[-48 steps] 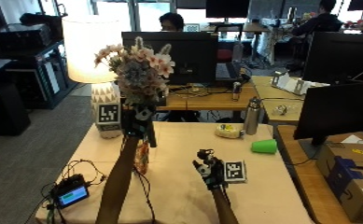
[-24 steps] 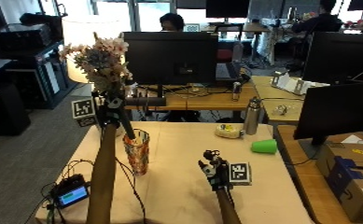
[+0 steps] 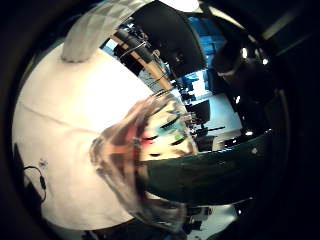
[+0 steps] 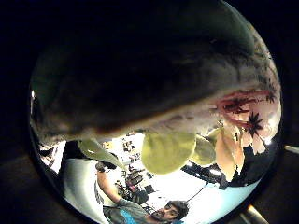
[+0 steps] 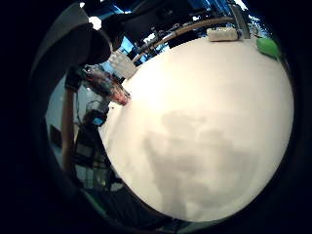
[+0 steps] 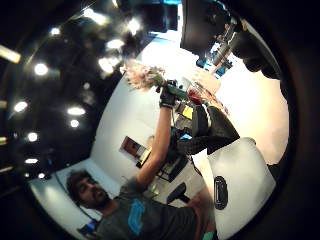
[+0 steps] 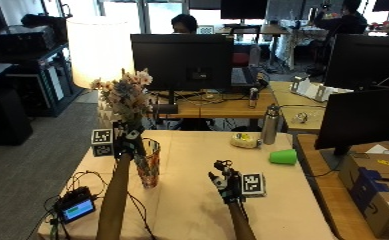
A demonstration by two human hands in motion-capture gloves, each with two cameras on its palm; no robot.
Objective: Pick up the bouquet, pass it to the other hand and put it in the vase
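Gripping the bouquet (image 7: 128, 97) by its stiff stems above the vase (image 7: 148, 162), my left hand (image 7: 129, 140) spared the fragile blooms.

Bouquet (image 7: 126, 97) stems hidden behind left hand (image 7: 129, 142) and vase (image 7: 148, 162)

Person is wearing black gloves on both hands: left hand (image 7: 129, 141), right hand (image 7: 226, 182). Gloves are covering fingers and palm and ending around the wrist. Forearms are showing bare above the gloves in the outside view, no long sleeves. Right thumb side palm view is showing a short-sleeved dark grey T-shirt (image 6: 142, 220) with a light blue print on the chest, sleeve ending on the upper arm. Left thumb side palm view is showing the same T-shirt, grey with the blue patch. Nothing else worn is showing on wrists or forearms; rest of the clothing is out of frame.
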